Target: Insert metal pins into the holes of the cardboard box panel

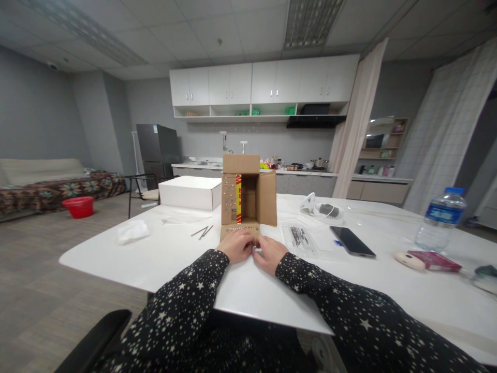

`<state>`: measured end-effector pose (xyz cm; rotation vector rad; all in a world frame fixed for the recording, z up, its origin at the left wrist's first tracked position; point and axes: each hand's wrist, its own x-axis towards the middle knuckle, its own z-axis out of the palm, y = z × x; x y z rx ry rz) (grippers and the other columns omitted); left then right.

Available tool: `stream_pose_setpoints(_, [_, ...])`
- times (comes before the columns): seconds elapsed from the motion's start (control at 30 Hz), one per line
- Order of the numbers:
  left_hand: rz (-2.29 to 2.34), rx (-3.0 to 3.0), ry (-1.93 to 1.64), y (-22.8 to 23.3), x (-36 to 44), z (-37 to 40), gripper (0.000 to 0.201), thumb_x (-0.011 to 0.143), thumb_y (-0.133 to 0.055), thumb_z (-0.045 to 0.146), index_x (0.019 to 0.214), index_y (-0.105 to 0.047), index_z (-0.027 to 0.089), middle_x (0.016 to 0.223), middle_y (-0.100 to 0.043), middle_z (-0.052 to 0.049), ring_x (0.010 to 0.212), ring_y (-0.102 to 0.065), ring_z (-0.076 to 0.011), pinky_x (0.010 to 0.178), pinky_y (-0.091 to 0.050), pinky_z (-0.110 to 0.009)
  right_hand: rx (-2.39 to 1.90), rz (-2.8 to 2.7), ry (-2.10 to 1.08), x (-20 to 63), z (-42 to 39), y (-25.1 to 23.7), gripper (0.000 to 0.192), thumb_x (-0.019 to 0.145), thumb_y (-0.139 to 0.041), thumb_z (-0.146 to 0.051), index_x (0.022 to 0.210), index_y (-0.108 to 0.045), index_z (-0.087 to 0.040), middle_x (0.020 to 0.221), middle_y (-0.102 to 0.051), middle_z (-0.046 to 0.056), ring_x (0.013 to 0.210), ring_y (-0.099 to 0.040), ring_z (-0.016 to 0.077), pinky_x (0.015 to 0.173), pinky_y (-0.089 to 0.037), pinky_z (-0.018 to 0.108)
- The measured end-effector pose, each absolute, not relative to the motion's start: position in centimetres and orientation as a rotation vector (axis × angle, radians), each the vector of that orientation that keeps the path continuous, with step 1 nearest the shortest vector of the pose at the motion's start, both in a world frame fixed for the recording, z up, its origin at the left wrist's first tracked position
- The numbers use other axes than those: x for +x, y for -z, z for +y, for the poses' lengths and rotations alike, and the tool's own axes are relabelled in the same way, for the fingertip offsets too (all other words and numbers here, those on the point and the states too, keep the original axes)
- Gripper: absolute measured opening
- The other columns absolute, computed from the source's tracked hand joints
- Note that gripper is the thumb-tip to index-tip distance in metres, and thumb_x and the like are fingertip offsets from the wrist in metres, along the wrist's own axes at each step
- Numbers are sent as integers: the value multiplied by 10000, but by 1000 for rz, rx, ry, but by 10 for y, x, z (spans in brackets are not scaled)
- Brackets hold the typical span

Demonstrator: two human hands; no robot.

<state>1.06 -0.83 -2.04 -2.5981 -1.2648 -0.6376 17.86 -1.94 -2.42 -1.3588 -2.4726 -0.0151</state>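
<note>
An open cardboard box (267,199) stands upright on the white table straight ahead, its front flap (224,231) folded down toward me. Small shiny dots sit in a row along that flap and are scattered over the left side panel (230,199), beside a yellow and red strip (238,199). My left hand (235,246) rests over the flap with its fingers curled inward. Close beside it, my right hand (271,254) has thumb and fingers pinched together. A tiny pale bit shows between the two hands, too small to name.
To the left are a white box (190,192), thin metal tools (202,231) and a crumpled tissue (132,231). On the right lie a clear plastic case (298,237), a phone (352,241), a maroon box (437,260) and a water bottle (440,220).
</note>
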Motion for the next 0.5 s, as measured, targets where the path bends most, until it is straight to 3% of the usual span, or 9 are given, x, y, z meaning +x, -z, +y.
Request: stream_pose_setpoints(0.5, [-1268,-2573,630,21,10,-9,114,751,-528,179,780,-636,197,835,-644,-43,810,-591,-181,735,-444,-293,-1476,-2468,181,186,-10,24,217,818,-452,-228,1014,-540,-197,1030,-573,91,931,-569,214,725,-385,311])
